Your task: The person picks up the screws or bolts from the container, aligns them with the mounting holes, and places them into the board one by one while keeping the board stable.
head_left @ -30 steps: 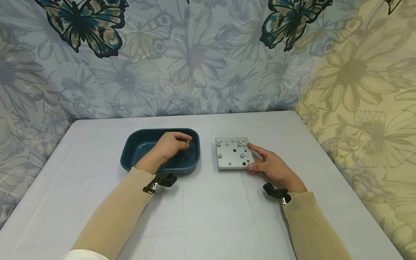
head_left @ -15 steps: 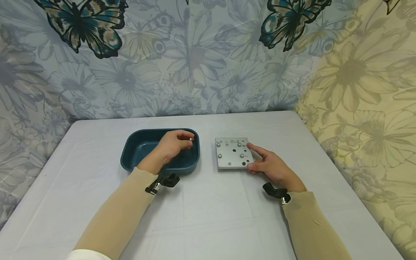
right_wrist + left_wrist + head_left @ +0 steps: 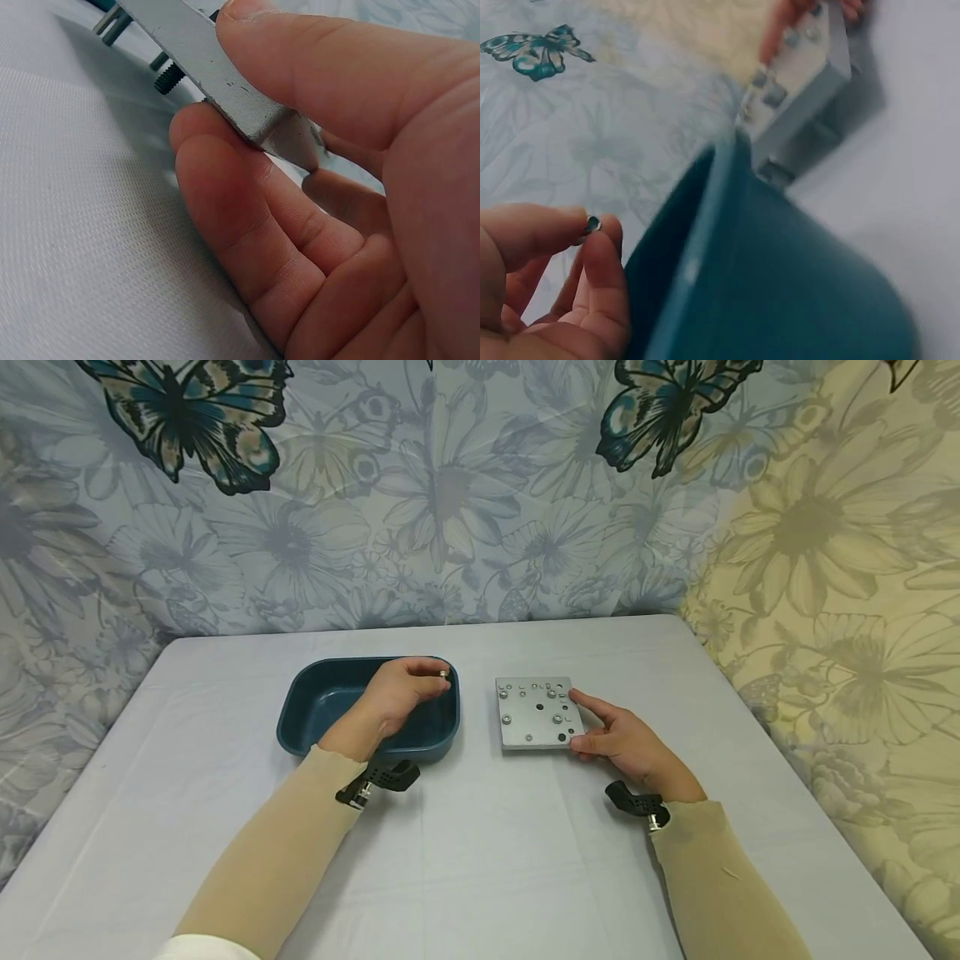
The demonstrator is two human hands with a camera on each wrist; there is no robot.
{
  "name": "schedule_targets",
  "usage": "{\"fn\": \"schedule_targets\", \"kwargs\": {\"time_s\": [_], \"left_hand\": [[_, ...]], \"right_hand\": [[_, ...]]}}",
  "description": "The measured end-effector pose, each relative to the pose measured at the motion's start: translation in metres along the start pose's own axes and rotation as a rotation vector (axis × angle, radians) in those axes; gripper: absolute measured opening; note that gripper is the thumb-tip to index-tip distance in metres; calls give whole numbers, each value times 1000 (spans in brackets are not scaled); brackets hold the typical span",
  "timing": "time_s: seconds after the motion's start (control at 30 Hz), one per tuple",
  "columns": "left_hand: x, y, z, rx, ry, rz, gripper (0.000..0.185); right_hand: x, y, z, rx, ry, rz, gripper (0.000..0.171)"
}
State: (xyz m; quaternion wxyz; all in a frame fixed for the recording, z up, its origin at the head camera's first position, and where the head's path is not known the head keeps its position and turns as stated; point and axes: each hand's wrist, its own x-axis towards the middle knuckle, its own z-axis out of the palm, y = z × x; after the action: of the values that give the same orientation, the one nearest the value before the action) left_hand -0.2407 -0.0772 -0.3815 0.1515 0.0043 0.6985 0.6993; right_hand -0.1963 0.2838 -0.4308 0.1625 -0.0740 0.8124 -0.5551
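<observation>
Both hands grip: left hand (image 3: pixel 397 693) pinches a small bolt (image 3: pixel 443 675) (over the blue tray (image 3: pixel 315 697)); right hand (image 3: pixel 626 745) clasps the metal plate's (image 3: pixel 534 714) corner.

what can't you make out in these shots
- Small metal part pinched by the left hand: too small in the head view, blurred in the left wrist view; its kind is unclear.
- Tray inside: partly hidden by that hand in the head view.
- Plate top: out of the right wrist view; right hand fills it.
</observation>
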Motion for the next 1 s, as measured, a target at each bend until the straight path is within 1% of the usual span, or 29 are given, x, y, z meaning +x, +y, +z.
{"fn": "schedule_targets", "kwargs": {"time_s": [0.1, 0.2, 0.27, 0.53, 0.7, 0.8, 0.87, 0.93, 1.0], "left_hand": [[1, 1, 5, -135, -21, -10, 30], [0, 4, 15, -194, -39, -15, 30], [1, 6, 23, -194, -49, -13, 28], [6, 12, 56, -123, -78, 4, 23], [13, 10, 80, -41, -87, 33, 23], [19, 6, 94, 79, -78, 54, 25], [21, 4, 102, 191, -65, 68, 25], [23, 2, 108, 299, -50, 82, 25], [24, 1, 113, 367, -39, 100, 24]], "right_hand": [[0, 1, 0, 6, -4, -4, 92], [0, 1, -1, 9, -6, -7, 92], [0, 1, -1, 10, -7, -7, 92], [1, 0, 0, 12, -6, -4, 93], [0, -1, 0, 20, -6, 7, 92], [0, -1, -1, 20, -5, 14, 92], [0, -1, -1, 24, -7, 18, 92], [0, 0, -2, 27, -10, 17, 92], [1, 0, -1, 34, -14, 16, 93]]}}
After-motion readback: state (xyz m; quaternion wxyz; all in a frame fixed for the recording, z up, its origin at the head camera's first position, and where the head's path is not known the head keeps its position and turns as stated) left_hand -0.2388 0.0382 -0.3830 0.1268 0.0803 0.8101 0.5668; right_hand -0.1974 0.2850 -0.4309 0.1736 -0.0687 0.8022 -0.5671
